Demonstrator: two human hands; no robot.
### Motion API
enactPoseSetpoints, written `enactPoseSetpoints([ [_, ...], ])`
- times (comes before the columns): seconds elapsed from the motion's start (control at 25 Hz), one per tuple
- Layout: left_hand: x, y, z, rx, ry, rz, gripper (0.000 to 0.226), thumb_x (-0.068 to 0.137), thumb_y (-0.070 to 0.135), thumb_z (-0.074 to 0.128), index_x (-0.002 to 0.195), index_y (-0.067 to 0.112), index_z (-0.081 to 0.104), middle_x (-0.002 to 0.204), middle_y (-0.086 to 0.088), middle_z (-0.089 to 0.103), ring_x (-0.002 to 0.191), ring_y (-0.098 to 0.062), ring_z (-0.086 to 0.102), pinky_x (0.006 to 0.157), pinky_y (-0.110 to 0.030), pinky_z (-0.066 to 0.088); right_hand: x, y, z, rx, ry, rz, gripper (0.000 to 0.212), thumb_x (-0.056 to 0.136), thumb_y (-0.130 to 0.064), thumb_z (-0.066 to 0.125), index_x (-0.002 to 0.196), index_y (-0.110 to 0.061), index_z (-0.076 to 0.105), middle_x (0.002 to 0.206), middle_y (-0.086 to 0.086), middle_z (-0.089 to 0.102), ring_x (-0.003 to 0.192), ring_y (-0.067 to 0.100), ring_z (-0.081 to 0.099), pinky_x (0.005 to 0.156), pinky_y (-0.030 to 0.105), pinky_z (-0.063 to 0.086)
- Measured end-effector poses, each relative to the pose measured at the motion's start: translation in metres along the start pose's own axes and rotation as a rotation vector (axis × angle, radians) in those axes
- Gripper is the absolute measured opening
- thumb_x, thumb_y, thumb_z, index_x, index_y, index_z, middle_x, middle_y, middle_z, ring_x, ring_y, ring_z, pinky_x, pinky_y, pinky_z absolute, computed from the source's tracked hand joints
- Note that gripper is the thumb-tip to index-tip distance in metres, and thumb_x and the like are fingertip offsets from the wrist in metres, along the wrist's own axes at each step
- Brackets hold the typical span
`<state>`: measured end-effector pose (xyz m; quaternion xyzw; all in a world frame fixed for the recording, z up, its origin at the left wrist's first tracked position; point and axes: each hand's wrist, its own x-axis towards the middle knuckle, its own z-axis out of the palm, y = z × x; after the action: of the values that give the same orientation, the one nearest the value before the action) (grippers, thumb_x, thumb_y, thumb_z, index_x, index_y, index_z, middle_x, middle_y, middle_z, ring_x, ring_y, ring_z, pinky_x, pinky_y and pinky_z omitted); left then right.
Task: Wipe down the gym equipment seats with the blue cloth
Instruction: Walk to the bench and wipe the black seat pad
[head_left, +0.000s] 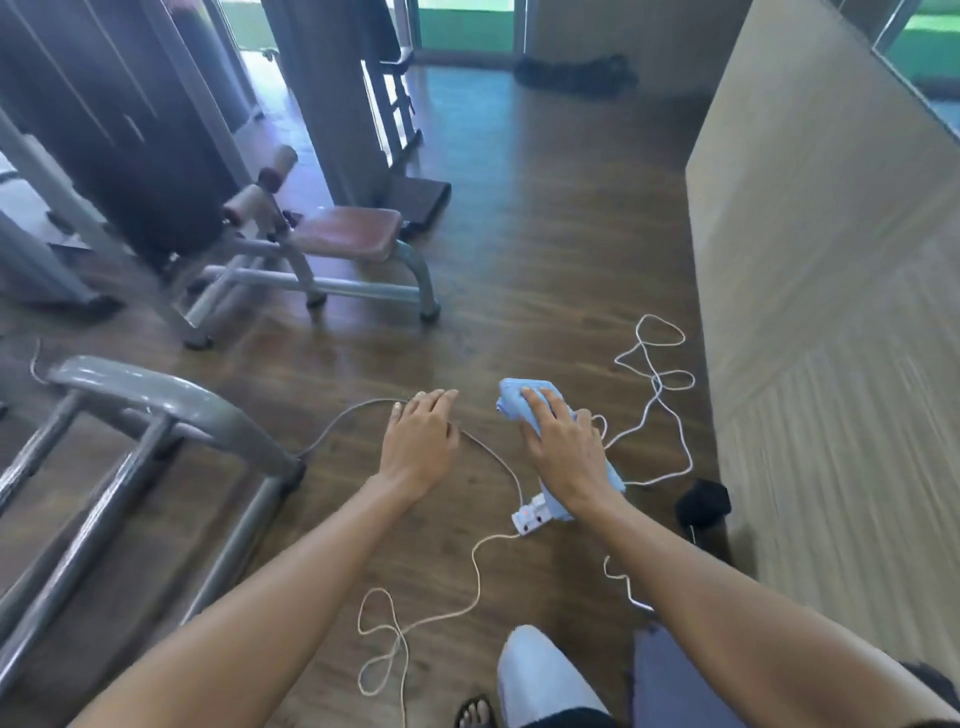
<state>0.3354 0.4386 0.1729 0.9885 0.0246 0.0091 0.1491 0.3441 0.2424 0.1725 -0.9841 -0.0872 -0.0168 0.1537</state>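
Observation:
Both my arms reach forward over a wooden floor. My right hand (563, 449) is shut on the blue cloth (517, 397), which is bunched under the fingers and hangs down past the wrist. My left hand (420, 439) is held flat beside it, fingers together, holding nothing. A maroon padded seat (345, 234) on a grey metal frame stands further ahead to the left, well apart from both hands. Two padded rollers (260, 195) sit behind that seat.
A white power strip (530, 514) and loops of white cord (657, 374) lie on the floor under my hands. A grey machine frame (156, 405) is at near left. A beige partition wall (831, 312) runs along the right. My knee and sandalled foot show below.

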Motion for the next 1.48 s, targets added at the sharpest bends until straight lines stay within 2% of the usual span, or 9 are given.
enactPoseSetpoints([
  [0.12,0.063,-0.028,-0.007,-0.005,0.001,-0.004,0.05,0.093,0.024,0.048,0.142,0.021,0.043,0.146,0.001,0.046,0.139,-0.02,0.036,0.115,-0.044,0.025,0.069,-0.019,0.012,0.025,0.024,0.028,0.049,0.097,-0.046,0.042,0.143,-0.03,0.039,0.148,-0.008,0.04,0.089,0.034,0.049,0.076,0.044,0.046],
  [0.36,0.25,-0.066,-0.012,0.033,-0.025,0.025,0.046,0.095,0.027,0.048,0.14,0.022,0.045,0.147,0.003,0.045,0.139,-0.018,0.033,0.116,-0.044,0.023,0.256,-0.029,0.037,0.073,0.052,0.064,0.047,0.098,-0.044,0.04,0.143,-0.031,0.038,0.148,-0.009,0.04,0.091,0.033,0.047,0.077,0.042,0.044],
  [0.64,0.48,-0.062,-0.035,0.027,-0.029,0.096,0.045,0.092,0.025,0.05,0.137,0.021,0.048,0.143,0.001,0.05,0.136,-0.019,0.038,0.114,-0.043,0.027,0.471,-0.016,0.025,0.117,0.067,0.16,0.046,0.097,-0.042,0.041,0.142,-0.032,0.038,0.149,-0.009,0.038,0.093,0.032,0.046,0.077,0.042,0.042],
  [0.84,0.634,-0.052,-0.026,0.009,-0.051,0.172,0.045,0.092,0.024,0.049,0.136,0.019,0.049,0.142,0.0,0.051,0.136,-0.02,0.039,0.113,-0.045,0.028,0.607,0.011,0.022,0.098,0.078,0.228,0.048,0.097,-0.04,0.04,0.144,-0.033,0.036,0.151,-0.01,0.035,0.097,0.033,0.047,0.082,0.044,0.044],
  [1.12,0.896,-0.036,-0.006,-0.017,-0.078,0.279,0.045,0.092,0.026,0.049,0.137,0.021,0.047,0.144,0.002,0.049,0.137,-0.017,0.037,0.115,-0.042,0.025,0.848,0.062,0.033,0.086,0.142,0.316,0.049,0.097,-0.043,0.042,0.144,-0.032,0.036,0.151,-0.011,0.035,0.098,0.032,0.048,0.083,0.045,0.046],
  [1.28,1.051,-0.006,-0.015,-0.034,-0.098,0.319,0.045,0.095,0.029,0.049,0.139,0.021,0.046,0.145,0.003,0.047,0.138,-0.018,0.036,0.115,-0.04,0.023,0.98,0.1,0.014,0.08,0.177,0.384,0.049,0.097,-0.042,0.044,0.144,-0.032,0.036,0.152,-0.012,0.034,0.098,0.032,0.048,0.082,0.045,0.047],
  [1.48,1.219,0.04,0.01,-0.037,-0.1,0.381,0.044,0.095,0.03,0.048,0.139,0.022,0.045,0.145,0.005,0.047,0.138,-0.015,0.035,0.116,-0.041,0.023,1.134,0.169,0.013,0.062,0.204,0.431,0.049,0.097,-0.043,0.045,0.143,-0.032,0.036,0.151,-0.011,0.036,0.098,0.031,0.049,0.082,0.044,0.047],
])
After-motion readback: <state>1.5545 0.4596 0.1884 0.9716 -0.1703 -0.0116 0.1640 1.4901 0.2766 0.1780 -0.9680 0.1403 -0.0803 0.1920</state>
